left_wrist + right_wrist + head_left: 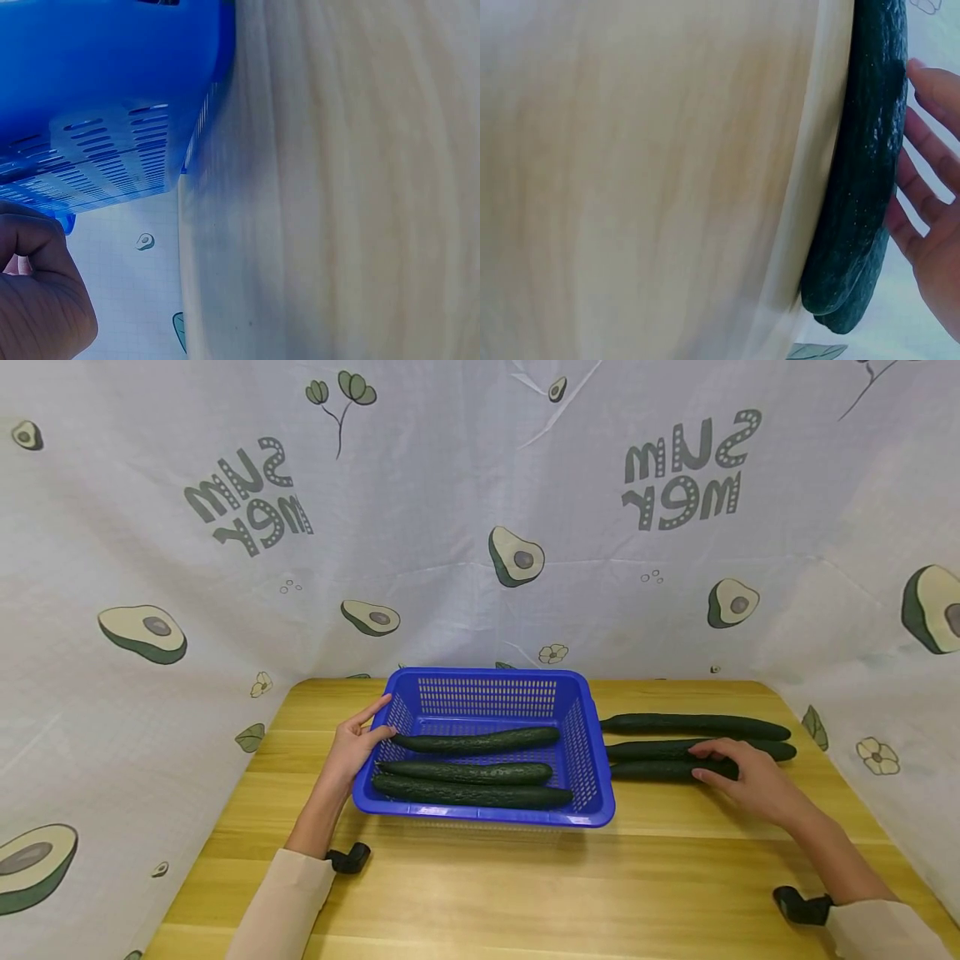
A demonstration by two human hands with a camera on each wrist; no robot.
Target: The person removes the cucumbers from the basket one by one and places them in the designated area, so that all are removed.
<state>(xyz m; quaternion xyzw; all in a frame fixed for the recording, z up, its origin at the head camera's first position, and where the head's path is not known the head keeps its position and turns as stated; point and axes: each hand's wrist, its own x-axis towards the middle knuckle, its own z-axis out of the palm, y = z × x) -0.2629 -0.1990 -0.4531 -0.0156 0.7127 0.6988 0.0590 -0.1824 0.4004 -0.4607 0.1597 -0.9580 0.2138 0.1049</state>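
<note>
A blue plastic basket stands on the table, tilted toward the head camera, with three dark green cucumbers lying in it: one farther back, two side by side at the front. My left hand grips its left rim, the thumb over the inner side; the left wrist view shows curled fingers beside the basket's wall. To the right lie three more cucumbers, one at the back, a middle one and a near one. Over the near two, my right hand rests with fairly straight, spread fingertips touching.
The wooden table extends in front of the basket. A white cloth with avocado prints hangs behind and at both sides. Black wrist straps sit on the left wrist and the right wrist.
</note>
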